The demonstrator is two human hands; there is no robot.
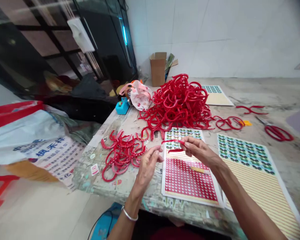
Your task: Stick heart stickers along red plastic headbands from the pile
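My right hand pinches a thin red curved plastic piece above the printed sheets. My left hand is just to its left, thumb brought against the bent fingers; anything between them is too small to make out. Below the hands lies a sticker sheet with rows of small white hearts on red, over a sheet with a green and blue pattern. A yellow-handled tool rests on the heart sheet. Left of my left hand is a loose group of red curved pieces.
A tall heap of red curved pieces fills the table's back middle. Red-handled scissors and another patterned sheet lie right. A blue tape dispenser, a patterned bag and a cardboard box stand behind.
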